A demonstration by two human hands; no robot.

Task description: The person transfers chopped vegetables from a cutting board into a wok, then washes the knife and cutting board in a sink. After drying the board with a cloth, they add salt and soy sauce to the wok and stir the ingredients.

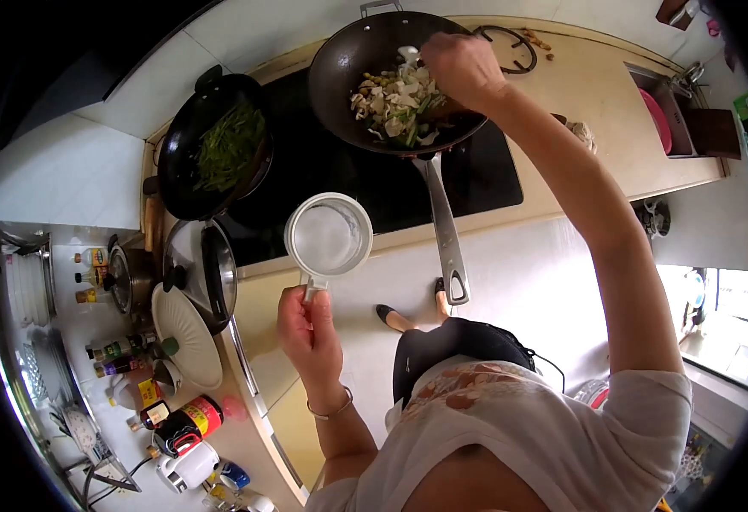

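My left hand grips the short handle of a round white canister, with white grains inside that look like salt or sugar. It is held in front of the stove's edge. My right hand is closed over the right side of a dark wok, pinching what looks like a small white spoon. Below it in the wok lies a heap of pale sliced pieces with bits of green. The wok's metal handle points toward me.
A black pan with green vegetables sits left on the black cooktop. Lids, sauce bottles and a white kettle crowd the left counter. A sink with a pink basin is at right.
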